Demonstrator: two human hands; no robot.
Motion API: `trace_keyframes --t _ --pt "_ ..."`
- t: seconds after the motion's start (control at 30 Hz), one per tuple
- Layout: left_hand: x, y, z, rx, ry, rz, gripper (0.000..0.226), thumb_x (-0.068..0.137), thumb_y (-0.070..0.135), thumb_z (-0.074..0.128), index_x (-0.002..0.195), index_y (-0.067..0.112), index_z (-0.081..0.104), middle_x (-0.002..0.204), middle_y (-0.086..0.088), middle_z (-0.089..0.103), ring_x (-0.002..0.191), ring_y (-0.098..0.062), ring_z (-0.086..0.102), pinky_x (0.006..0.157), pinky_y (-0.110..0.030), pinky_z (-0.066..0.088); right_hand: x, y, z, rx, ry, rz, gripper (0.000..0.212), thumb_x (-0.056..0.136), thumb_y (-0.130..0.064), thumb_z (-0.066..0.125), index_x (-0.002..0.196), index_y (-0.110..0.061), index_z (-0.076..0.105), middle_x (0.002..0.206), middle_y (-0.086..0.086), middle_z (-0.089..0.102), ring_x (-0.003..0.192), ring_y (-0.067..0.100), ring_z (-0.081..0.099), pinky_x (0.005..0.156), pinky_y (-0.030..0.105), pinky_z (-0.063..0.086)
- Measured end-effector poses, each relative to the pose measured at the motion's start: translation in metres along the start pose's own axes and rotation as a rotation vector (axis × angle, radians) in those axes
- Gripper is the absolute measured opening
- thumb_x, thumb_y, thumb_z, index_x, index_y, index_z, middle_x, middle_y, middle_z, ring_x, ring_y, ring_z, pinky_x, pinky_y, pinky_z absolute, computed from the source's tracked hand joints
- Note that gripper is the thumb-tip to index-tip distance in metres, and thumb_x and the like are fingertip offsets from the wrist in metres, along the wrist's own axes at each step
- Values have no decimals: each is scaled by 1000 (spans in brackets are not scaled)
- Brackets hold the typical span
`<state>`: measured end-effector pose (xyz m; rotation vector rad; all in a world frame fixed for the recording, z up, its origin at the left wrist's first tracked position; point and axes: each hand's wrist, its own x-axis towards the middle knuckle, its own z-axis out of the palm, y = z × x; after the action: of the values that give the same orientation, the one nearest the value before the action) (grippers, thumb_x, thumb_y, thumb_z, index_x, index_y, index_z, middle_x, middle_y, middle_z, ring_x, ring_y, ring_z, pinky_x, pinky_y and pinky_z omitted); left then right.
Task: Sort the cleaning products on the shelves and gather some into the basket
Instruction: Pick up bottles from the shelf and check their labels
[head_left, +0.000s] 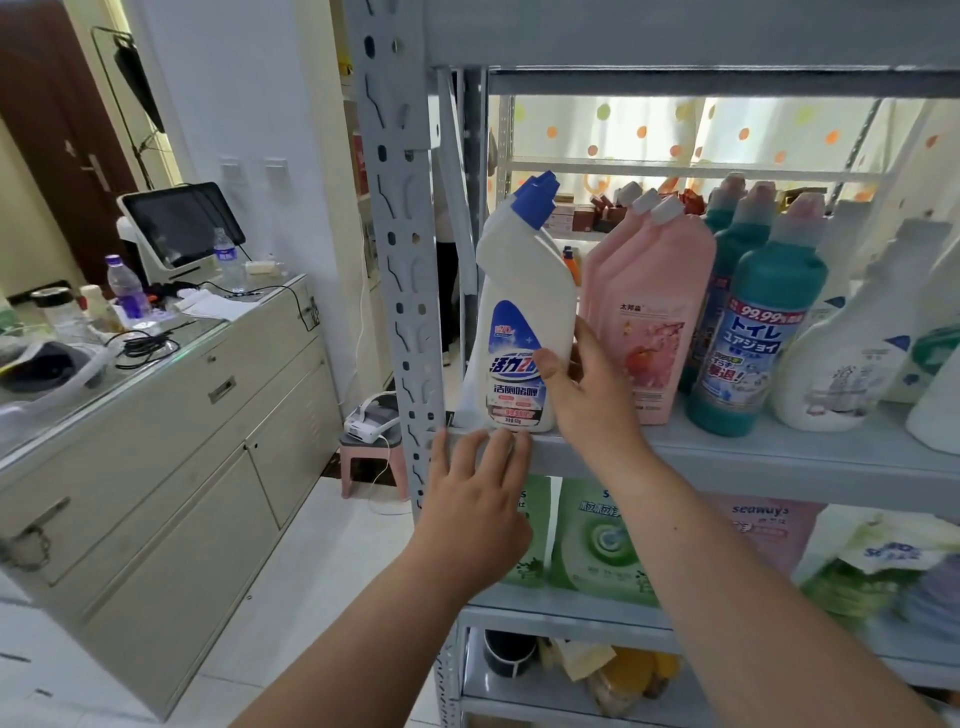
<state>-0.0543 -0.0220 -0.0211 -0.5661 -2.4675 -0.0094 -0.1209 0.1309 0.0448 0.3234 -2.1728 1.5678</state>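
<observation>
A white toilet-cleaner bottle (519, 291) with a blue angled cap stands at the left end of the grey metal shelf (753, 457), with a second one behind it. My right hand (587, 395) grips its lower right side, thumb on the front label and fingers behind. My left hand (472, 499) lies flat below it, straight fingertips touching the shelf's front edge. To the right stand pink bottles (649, 312), teal bottles (753, 338) and white spray bottles (841, 364). No basket is in view.
The shelf's perforated upright post (400, 260) stands just left of the white bottle. Green refill pouches (597, 540) and a pink pouch (769, 530) fill the shelf below. A cluttered beige counter (182, 415) and a pink stool (371, 462) are to the left.
</observation>
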Motion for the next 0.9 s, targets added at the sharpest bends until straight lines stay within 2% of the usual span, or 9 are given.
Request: trace_keyframes --t 0.13,0.33,0.4,0.47,0.53,0.63,0.77,0.9 --pt "-1 0 1 -7 -13 -6 85 62 35 80 139 4 61 130 -13 64 119 -39 62 101 -71 44 -3 -2 1 2 11 4 35 104 -34 58 138 -30 52 117 -14 70 100 -11 66 71 6 51" --pt "-1 1 -1 -18 -8 -11 86 59 35 83 137 4 63 130 -13 65 116 -40 63 101 -71 45 -11 -2 -1 -74 -28 3 36 103 -35 59 138 -36 49 114 -26 65 97 -20 61 70 4 51" --pt "0 0 -1 -24 -8 -14 86 59 36 84 136 4 63 130 -13 65 116 -40 64 100 -70 46 -15 1 -3 -112 -35 12 38 103 -37 60 138 -38 48 120 -21 66 101 -13 63 75 10 53" --pt "1 1 -1 -28 -16 -21 86 59 38 84 136 5 64 130 -13 65 115 -39 64 100 -70 47 -18 6 -5 -134 -44 25 39 102 -36 61 139 -38 49 126 -14 67 109 -1 65 84 21 56" --pt "2 2 0 -29 -37 -39 86 61 39 83 137 6 62 132 -11 64 116 -38 63 102 -69 45 -21 9 -6 -146 -50 42 37 101 -34 62 136 -39 50 122 -15 67 108 1 66 85 25 59" --pt "5 3 2 -59 -85 -68 84 70 39 74 146 9 52 141 -10 56 124 -38 54 110 -68 36 -22 7 -7 -167 -48 68 35 101 -36 63 134 -39 50 114 -22 66 98 -9 65 74 16 54" --pt "7 1 4 -70 -167 -73 85 83 46 56 157 15 29 153 -5 36 135 -35 34 119 -63 20 -19 5 -5 -183 -36 84 34 102 -34 62 134 -34 50 120 -16 67 98 -5 66 76 19 55" --pt "8 2 4 -95 -175 -87 87 84 48 53 159 16 23 154 -3 31 135 -33 29 121 -61 15 -18 4 -1 -185 -15 85 32 103 -30 61 133 -31 52 120 -11 68 97 1 67 74 17 52"
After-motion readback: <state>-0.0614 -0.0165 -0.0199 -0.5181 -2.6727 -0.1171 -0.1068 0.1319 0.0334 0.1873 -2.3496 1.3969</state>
